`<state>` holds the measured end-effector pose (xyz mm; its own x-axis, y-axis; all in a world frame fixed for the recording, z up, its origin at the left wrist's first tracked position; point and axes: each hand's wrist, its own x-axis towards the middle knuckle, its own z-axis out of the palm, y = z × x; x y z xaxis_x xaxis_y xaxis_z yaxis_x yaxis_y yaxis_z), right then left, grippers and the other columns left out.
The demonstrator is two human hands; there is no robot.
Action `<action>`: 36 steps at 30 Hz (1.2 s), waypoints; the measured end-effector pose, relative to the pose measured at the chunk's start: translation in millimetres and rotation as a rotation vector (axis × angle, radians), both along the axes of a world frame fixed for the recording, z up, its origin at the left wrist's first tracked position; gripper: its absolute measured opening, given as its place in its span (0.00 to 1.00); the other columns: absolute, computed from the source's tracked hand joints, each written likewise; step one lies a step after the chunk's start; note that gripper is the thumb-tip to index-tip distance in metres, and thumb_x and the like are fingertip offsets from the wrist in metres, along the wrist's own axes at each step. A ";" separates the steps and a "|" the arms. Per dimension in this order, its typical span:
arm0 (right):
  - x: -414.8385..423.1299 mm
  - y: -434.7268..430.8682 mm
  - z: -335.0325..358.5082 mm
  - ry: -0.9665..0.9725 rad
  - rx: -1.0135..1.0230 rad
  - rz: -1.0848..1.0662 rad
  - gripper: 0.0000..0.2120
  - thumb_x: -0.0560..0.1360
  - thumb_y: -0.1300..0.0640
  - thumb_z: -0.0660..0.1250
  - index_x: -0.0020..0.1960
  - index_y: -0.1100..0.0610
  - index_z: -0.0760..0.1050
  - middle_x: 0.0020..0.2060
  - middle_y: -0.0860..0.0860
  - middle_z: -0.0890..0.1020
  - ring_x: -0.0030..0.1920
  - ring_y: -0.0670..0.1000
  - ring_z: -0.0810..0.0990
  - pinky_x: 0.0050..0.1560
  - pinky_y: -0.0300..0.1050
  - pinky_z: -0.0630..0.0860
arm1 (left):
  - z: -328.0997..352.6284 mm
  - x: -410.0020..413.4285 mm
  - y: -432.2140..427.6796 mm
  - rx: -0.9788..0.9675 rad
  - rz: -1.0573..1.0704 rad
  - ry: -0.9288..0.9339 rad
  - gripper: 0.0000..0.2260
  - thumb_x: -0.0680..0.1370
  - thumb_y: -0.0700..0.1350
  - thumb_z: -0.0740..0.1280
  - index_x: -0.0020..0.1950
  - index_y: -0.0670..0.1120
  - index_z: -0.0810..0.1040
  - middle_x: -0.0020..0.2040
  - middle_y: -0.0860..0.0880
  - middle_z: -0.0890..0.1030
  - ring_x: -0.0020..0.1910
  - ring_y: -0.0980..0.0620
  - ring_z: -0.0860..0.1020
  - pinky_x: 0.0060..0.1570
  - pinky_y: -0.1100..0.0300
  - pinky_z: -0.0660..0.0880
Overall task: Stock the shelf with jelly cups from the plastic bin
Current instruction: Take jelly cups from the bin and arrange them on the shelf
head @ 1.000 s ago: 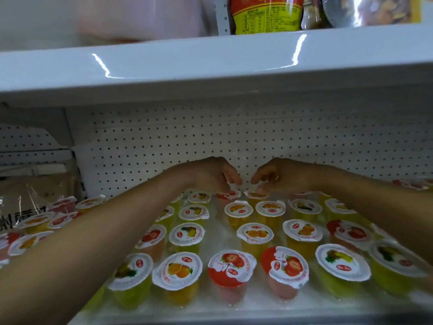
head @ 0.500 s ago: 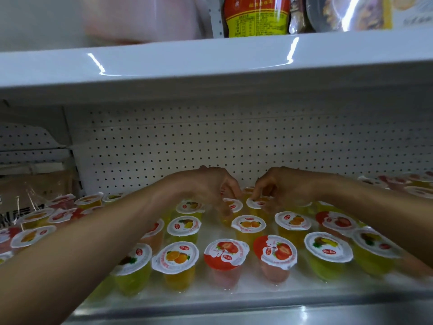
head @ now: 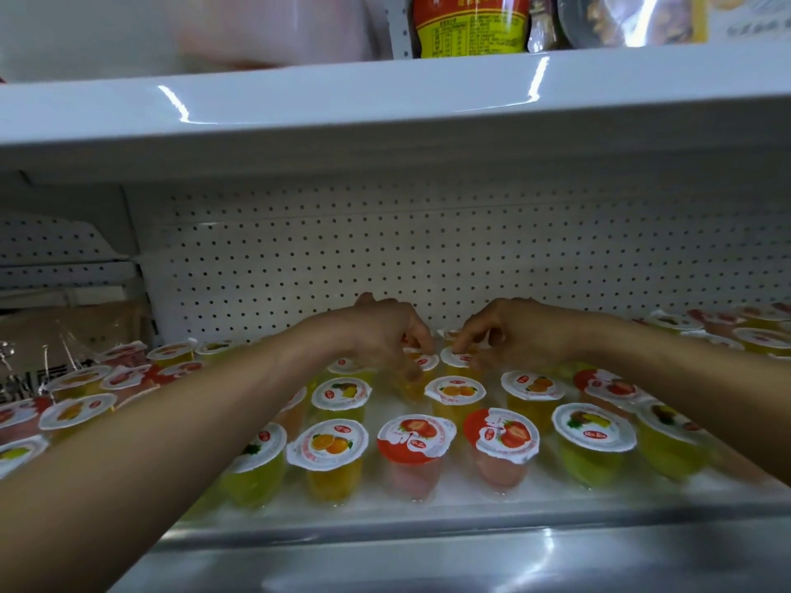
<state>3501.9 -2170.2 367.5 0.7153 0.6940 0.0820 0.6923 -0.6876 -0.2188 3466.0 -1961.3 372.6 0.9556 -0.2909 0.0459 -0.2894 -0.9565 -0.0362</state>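
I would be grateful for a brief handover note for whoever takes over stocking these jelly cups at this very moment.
Left hand: grips a clear plastic, white-lidded jelly cup in the back row.
Right hand: pinches the lid of the neighbouring back-row cup.
Done: rows of lidded fruit jelly cups stand upright on the white metal shelf.
Left: seat these two; the plastic bin is out of view.

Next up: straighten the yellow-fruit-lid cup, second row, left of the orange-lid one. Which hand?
Probably left. The left hand, pinching a back-row cup, sits just behind the yellow-fruit-lid cup; the right hand, pinching the neighbouring cup, is past the orange-lid cup.
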 end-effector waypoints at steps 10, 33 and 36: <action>-37.2 -47.0 33.5 0.158 -0.078 0.023 0.12 0.73 0.46 0.72 0.56 0.39 0.80 0.52 0.40 0.83 0.53 0.42 0.80 0.58 0.43 0.77 | 10.7 -44.3 -5.9 -0.297 -0.151 0.116 0.16 0.73 0.57 0.72 0.60 0.58 0.81 0.58 0.61 0.80 0.56 0.63 0.77 0.60 0.62 0.73; -43.4 -20.3 -1.7 0.109 0.145 0.040 0.05 0.70 0.49 0.75 0.45 0.48 0.84 0.41 0.45 0.85 0.45 0.51 0.84 0.51 0.55 0.80 | 0.5 -62.3 -1.2 -0.222 0.010 0.031 0.11 0.70 0.59 0.74 0.51 0.61 0.84 0.47 0.67 0.83 0.48 0.65 0.80 0.56 0.58 0.77; -44.6 -18.4 -1.9 0.115 0.157 0.043 0.06 0.70 0.50 0.75 0.47 0.48 0.84 0.42 0.45 0.86 0.46 0.50 0.84 0.52 0.53 0.80 | -2.0 -63.0 0.1 -0.288 -0.003 0.052 0.12 0.72 0.53 0.75 0.54 0.57 0.84 0.51 0.64 0.83 0.48 0.68 0.80 0.55 0.64 0.77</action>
<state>3457.2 -2188.7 365.6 0.6965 0.7089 0.1109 0.6841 -0.6094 -0.4008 3402.9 -1961.3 370.7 0.9581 -0.2756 0.0774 -0.2863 -0.9245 0.2517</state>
